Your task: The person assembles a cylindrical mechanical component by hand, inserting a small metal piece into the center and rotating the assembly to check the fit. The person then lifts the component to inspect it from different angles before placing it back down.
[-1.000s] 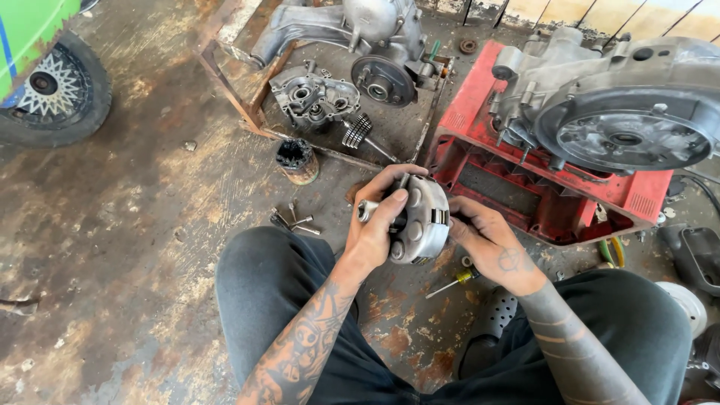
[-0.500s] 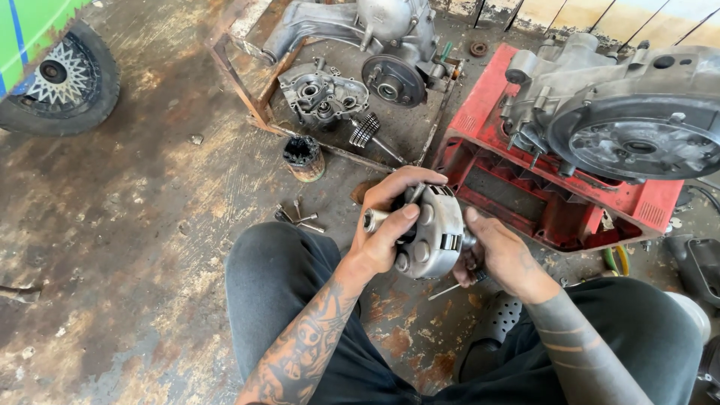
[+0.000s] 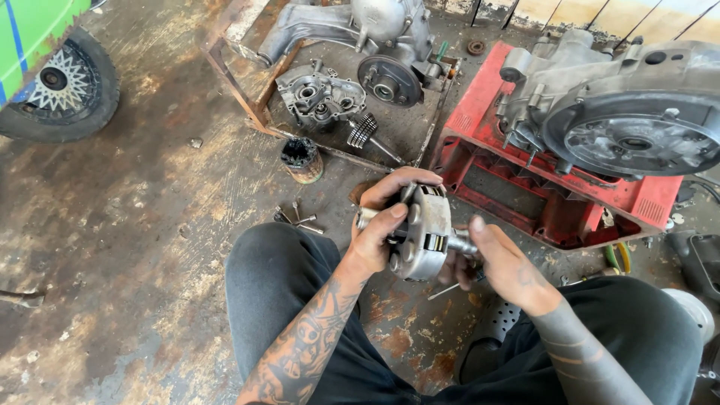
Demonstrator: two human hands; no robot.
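Observation:
I sit on a stained concrete floor with my knees apart. My left hand point(image 3: 386, 225) grips a round grey metal clutch assembly point(image 3: 426, 234) by its rim, thumb across its face. My right hand point(image 3: 501, 266) holds the short shaft that sticks out of the assembly's right side. The part hangs in the air between my knees, tilted on edge. A thin screwdriver point(image 3: 444, 291) lies on the floor just under it.
A red stand point(image 3: 525, 202) at the right carries a grey engine case point(image 3: 622, 112). A rusty metal tray point(image 3: 259, 112) ahead holds engine covers and a gear shaft. A small tin point(image 3: 301, 159) and several loose bolts point(image 3: 296, 216) lie near my left knee. A wheel point(image 3: 56, 86) sits far left.
Both hands have turned the clutch assembly and tilted it; my right hand has shifted from its rim to the shaft on the right side. The view has moved slightly closer.

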